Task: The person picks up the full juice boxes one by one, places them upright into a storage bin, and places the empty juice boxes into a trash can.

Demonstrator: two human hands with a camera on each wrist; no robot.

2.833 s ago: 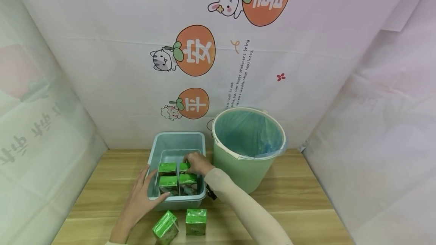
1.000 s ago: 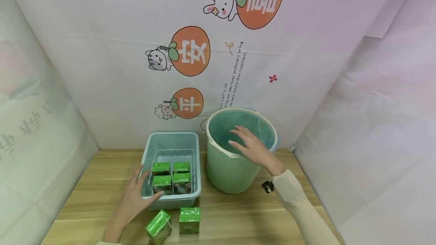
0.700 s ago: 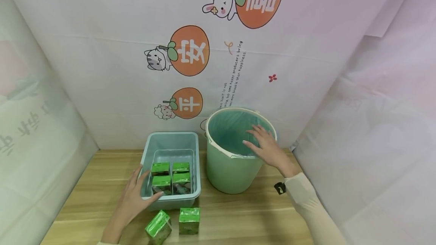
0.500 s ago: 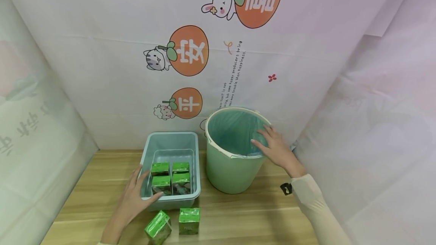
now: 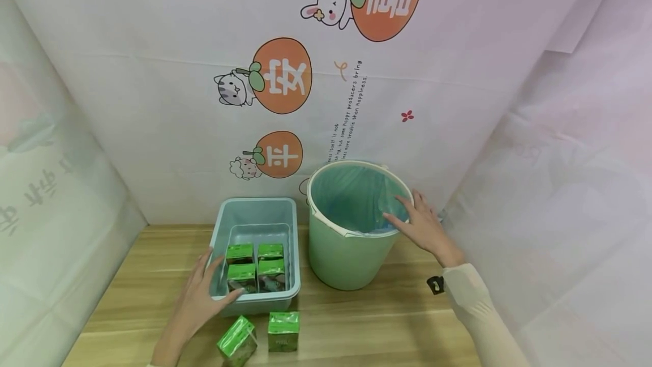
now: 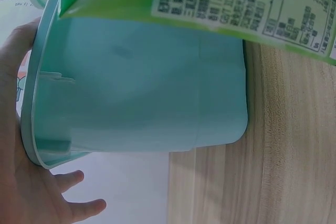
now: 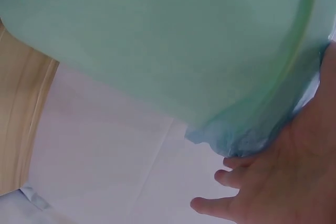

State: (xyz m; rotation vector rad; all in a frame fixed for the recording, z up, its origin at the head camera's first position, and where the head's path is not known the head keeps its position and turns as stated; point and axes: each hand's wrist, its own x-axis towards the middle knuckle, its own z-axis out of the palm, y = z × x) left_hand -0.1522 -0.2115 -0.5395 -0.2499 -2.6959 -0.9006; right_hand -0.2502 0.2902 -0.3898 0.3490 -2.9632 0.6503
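In the head view, my left hand (image 5: 196,299) rests against the front left corner of a blue-green plastic basin (image 5: 295,242), its thumb and fingers spread. Several small green-topped packs (image 5: 271,268) stand in the basin's front half. Two more lie outside on the table: a tilted green pack (image 5: 237,340) and an upright green pack (image 5: 283,331). My right hand (image 5: 425,228) is at the right rim of a green bin (image 5: 346,262), fingers spread. A thin blue-green bag (image 7: 252,135) lines the bin and hangs over its rim beside that hand in the right wrist view.
A wooden table (image 5: 356,333) carries everything. Behind it hangs a white cloth (image 5: 193,129) with cartoon prints, and pale cloth walls (image 5: 570,231) stand on both sides. The bin stands close to the basin's right side.
My right hand has left the packs in the basin, passed over the bin's mouth and moved right to its right rim. The left hand stays at the basin's corner.
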